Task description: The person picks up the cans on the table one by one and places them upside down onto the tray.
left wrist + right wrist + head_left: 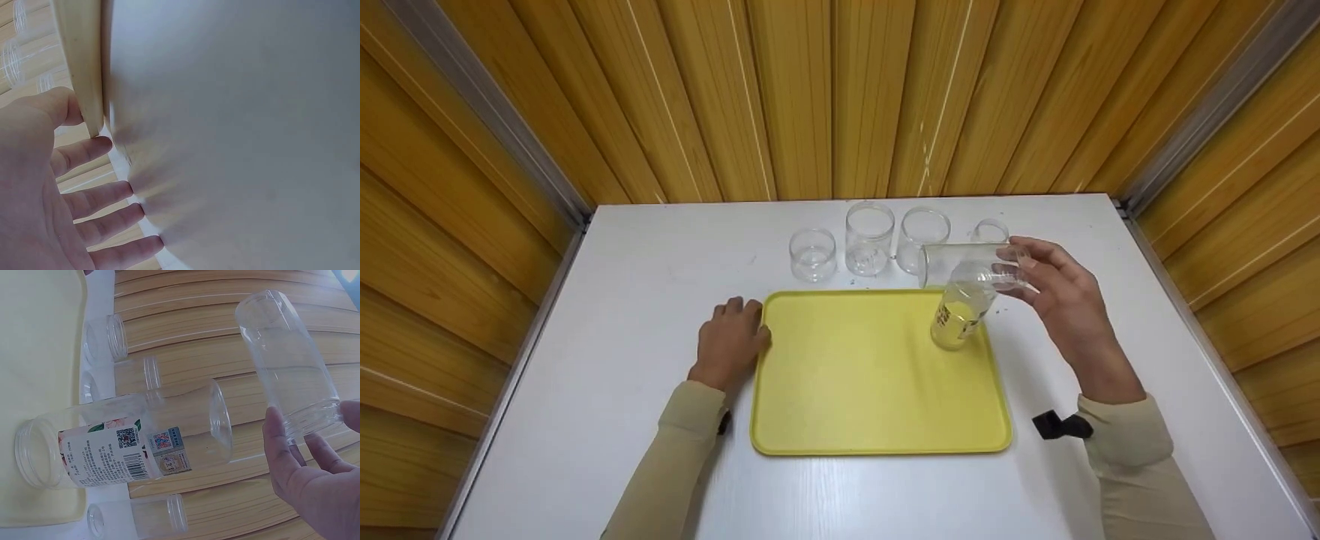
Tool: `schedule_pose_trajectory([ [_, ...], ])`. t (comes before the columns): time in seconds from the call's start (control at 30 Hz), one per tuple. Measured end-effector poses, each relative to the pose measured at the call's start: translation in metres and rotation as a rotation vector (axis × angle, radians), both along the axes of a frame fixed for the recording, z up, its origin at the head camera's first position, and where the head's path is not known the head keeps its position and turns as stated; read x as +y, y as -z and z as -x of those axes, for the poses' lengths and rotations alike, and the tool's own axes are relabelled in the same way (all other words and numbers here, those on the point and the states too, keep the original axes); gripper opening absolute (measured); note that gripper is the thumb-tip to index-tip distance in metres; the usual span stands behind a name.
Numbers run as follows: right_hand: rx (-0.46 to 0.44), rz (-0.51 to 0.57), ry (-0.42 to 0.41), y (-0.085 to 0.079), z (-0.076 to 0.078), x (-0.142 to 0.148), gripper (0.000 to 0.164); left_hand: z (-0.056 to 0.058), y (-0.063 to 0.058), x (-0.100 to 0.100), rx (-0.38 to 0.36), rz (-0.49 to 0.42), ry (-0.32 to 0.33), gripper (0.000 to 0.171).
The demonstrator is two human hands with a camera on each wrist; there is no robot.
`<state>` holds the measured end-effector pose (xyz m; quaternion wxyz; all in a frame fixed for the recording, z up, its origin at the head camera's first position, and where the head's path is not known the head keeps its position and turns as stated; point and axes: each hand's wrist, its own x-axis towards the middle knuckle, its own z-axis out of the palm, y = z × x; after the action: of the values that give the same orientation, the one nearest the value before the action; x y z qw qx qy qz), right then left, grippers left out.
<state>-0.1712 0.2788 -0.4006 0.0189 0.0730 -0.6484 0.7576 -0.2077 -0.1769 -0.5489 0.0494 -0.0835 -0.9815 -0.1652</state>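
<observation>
My right hand (1061, 292) grips a clear empty jar (960, 264) by its threaded end, holding it sideways in the air above the tray's back right. Below it, a clear jar with a printed label (104, 453) stands upside down on the yellow tray (877, 390), its threaded mouth on the tray surface. At the tray's back left corner, my left hand (729, 341) rests on the table, thumb against the rim. In the left wrist view its fingers are spread and fairly straight, tips touching the white tabletop.
Behind the tray stand several clear jars: a short one (813, 255), a taller one (870, 240), another (924, 232) beside it, and a small one (991, 229) partly hidden by the held jar. Wood-patterned panels (840, 97) wall the white table (622, 300) at back and sides.
</observation>
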Motion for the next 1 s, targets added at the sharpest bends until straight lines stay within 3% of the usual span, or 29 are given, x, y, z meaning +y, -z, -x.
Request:
schedule_pose_trajectory([
  [0.5,-0.003,-0.001,0.0,0.002,-0.004,-0.005,0.04,-0.001,-0.003,0.001,-0.029,0.006,-0.006,0.038],
  [0.8,-0.007,-0.018,0.001,0.004,-0.004,-0.006,0.044,-0.001,-0.002,0.002,-0.048,-0.073,-0.053,0.044],
  [1.0,-0.009,-0.015,0.003,0.003,-0.004,-0.006,0.044,0.0,-0.004,0.01,0.05,-0.168,-0.137,0.05],
])
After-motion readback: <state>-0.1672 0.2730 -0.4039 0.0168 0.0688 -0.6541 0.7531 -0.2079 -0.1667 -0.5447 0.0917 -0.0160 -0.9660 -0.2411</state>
